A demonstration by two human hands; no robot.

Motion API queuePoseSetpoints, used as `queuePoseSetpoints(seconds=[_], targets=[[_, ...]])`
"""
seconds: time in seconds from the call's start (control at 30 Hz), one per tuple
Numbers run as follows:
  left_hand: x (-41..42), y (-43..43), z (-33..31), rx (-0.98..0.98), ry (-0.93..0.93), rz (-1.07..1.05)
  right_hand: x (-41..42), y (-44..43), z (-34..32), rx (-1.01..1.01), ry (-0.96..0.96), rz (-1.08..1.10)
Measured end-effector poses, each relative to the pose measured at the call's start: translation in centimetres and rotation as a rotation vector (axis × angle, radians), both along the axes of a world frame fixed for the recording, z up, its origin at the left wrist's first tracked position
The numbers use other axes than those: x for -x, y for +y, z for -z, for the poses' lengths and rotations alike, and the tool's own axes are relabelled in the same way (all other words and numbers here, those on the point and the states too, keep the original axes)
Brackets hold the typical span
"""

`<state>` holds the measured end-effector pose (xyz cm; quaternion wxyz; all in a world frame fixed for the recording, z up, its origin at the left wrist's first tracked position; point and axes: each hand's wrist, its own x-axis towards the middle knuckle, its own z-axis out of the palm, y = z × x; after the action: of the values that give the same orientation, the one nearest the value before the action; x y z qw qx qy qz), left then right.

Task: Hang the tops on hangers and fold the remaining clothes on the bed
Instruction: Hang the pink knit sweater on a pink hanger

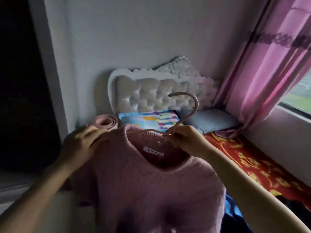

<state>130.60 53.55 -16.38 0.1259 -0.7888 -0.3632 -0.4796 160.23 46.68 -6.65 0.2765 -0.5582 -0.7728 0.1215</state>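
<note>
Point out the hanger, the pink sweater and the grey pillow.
hanger [196, 105]: head view, on the curved shank of its hook.
pink sweater [151, 190]: head view, on the knitted chest below the collar.
grey pillow [210, 121]: head view, on the middle of its top face.

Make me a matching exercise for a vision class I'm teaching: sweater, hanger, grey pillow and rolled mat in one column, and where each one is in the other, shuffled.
Things
1. sweater
2. hanger
3. grey pillow
4. rolled mat

Places
A. below the right end of the headboard, next to the curtain
B. gripped at its shoulder by the left hand
C. at the headboard's lower left corner
D. pinched below its hook by the right hand

Pairs: 1-B, 2-D, 3-A, 4-C
</note>
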Motion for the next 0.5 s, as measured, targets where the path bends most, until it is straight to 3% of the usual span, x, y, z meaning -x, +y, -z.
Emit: queuePoseSetpoints(seconds=[0.17,0.33,0.5], targets=[[9.6,-1.5,0.0,-0.088,-0.016,-0.287,9.7,4.4,-0.7,0.049,-0.013,-0.194],[20.1,-1.6,-0.2,-0.112,-0.033,-0.467,20.7,8.8,-1.6,0.114,0.101,-0.370],[31.5,-1.1,-0.6,-0.145,-0.010,-0.628,33.1,13.1,-2.3,0.057,0.089,-0.527]])
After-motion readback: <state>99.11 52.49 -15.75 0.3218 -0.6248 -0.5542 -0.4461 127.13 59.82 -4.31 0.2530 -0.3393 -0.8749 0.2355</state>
